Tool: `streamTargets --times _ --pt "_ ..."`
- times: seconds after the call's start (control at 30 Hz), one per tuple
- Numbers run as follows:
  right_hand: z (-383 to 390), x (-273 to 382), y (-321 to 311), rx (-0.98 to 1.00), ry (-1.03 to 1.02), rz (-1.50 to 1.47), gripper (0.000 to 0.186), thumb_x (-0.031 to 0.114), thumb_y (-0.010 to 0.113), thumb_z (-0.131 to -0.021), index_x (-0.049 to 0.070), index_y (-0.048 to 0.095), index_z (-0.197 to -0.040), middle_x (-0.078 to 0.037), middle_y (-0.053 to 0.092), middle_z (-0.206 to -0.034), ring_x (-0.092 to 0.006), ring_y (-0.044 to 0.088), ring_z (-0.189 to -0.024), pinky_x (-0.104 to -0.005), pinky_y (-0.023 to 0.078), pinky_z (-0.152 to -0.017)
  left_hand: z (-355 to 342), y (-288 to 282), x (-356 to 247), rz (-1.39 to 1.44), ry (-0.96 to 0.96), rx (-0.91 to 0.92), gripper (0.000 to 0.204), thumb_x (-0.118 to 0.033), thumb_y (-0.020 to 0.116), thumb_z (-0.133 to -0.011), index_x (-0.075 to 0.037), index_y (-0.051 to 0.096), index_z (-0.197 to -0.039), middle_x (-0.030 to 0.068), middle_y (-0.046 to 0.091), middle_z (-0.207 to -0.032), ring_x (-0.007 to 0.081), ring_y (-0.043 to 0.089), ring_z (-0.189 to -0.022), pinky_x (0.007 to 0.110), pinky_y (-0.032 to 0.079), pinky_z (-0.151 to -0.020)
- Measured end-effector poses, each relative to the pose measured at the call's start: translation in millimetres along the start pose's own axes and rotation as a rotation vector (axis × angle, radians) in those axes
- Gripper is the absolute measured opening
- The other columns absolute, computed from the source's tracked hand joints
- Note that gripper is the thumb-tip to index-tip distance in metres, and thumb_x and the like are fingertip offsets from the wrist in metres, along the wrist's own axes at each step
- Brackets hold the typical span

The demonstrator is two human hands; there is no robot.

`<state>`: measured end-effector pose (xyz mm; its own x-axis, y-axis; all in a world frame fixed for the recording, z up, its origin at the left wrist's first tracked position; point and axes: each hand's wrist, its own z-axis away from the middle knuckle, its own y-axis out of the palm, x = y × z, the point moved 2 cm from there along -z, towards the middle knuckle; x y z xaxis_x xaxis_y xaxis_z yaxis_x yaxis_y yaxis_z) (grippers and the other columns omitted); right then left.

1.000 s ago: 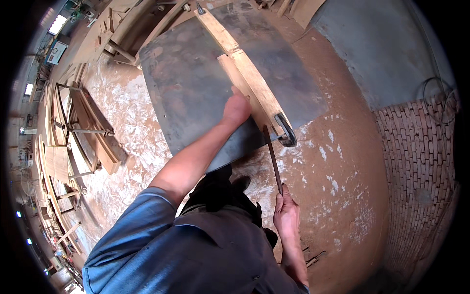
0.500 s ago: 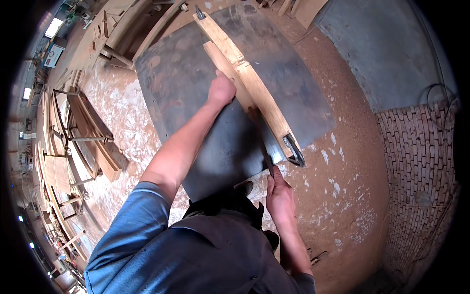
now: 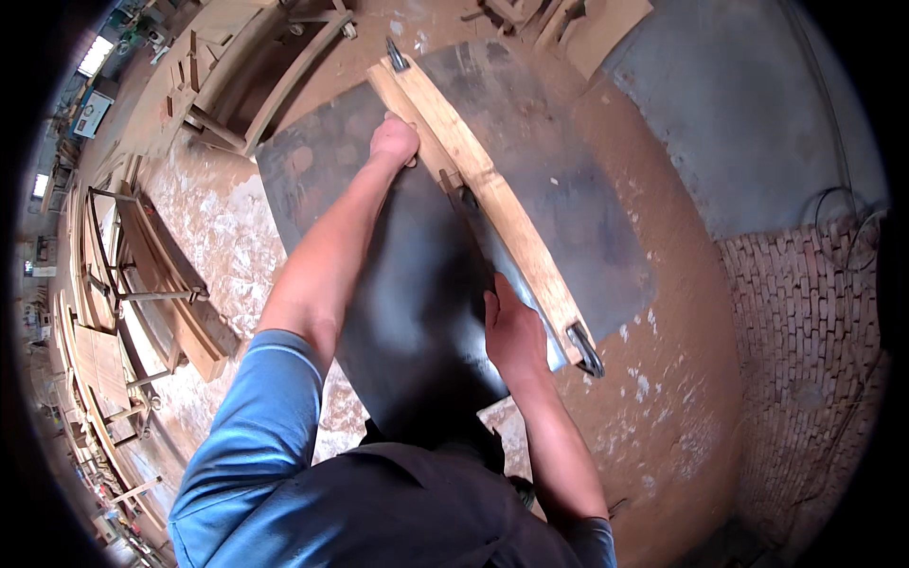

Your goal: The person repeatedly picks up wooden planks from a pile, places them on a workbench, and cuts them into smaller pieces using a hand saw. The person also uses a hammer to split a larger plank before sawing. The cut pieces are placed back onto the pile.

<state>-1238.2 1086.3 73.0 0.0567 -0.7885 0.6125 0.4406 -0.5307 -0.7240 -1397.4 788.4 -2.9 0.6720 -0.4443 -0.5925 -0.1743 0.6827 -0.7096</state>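
A large dark sheet (image 3: 606, 218) carries a long pale timber (image 3: 511, 227), with black clamps at its far (image 3: 396, 59) and near (image 3: 587, 350) ends. My left hand (image 3: 393, 142) grips a shorter wooden board (image 3: 426, 142) lying along the timber's left side at the far end. My right hand (image 3: 514, 336) is closed on a long, thin dark bar (image 3: 469, 218) beside the timber's near half, its tip reaching the short board. Where the bar passes under my right fingers is hidden.
Stacked planks on metal racks (image 3: 175, 322) stand at the left. Curved wooden frames (image 3: 284, 99) lie at the far left of the sheet, scrap boards (image 3: 592, 33) beyond it. To the right are grey concrete (image 3: 734, 104), brickwork (image 3: 795, 331) and a cable coil (image 3: 828, 213).
My left hand and the short board have moved away from me along the timber. My right hand has pushed the bar forward, from off the sheet's near edge to over the sheet.
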Motion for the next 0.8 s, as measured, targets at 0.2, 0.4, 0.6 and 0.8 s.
streamTargets --times 0.2,0.4,0.6,0.8 --pt "-43 23 24 0.008 -0.234 0.070 0.033 0.029 0.047 -0.099 0.007 0.054 -0.122 -0.024 0.066 -0.081 -0.0436 0.064 -0.077 -0.0528 0.051 -0.068 -23 -26 -26 -0.243 -0.095 -0.041 0.058 -0.032 0.059 -0.085 0.007 0.047 -0.127 0.0197 0.063 -0.120 0.0306 0.065 -0.107 0.038 0.050 -0.091" --pt "35 -3 5 0.156 -0.128 -0.176 0.035 0.024 0.047 -0.099 0.010 0.055 -0.130 -0.022 0.067 -0.084 -0.0390 0.066 -0.080 -0.0490 0.051 -0.069 -25 -55 39 0.771 -0.129 0.180 0.011 -0.018 0.063 -0.079 -0.008 0.061 -0.079 0.0013 0.053 -0.064 0.0109 0.044 -0.046 0.026 0.036 -0.040" --pt "155 -121 -44 -0.092 0.296 -0.777 0.036 0.022 0.050 -0.101 0.007 0.055 -0.133 0.005 0.051 -0.067 -0.0011 0.044 -0.055 -0.0187 0.037 -0.047 117 -82 46 0.247 0.252 0.029 0.028 0.009 0.054 -0.070 -0.007 0.060 -0.093 0.0006 0.058 -0.074 0.0115 0.056 -0.073 0.027 0.044 -0.061" --pt "212 -174 -94 -0.260 0.291 -0.815 0.036 0.020 0.046 -0.103 0.004 0.053 -0.134 0.005 0.047 -0.063 -0.0007 0.040 -0.051 -0.0172 0.032 -0.045 264 7 2 -0.573 0.901 -0.209 0.024 -0.004 0.062 -0.071 -0.012 0.062 -0.094 0.0077 0.059 -0.100 0.0274 0.060 -0.098 0.039 0.054 -0.078"
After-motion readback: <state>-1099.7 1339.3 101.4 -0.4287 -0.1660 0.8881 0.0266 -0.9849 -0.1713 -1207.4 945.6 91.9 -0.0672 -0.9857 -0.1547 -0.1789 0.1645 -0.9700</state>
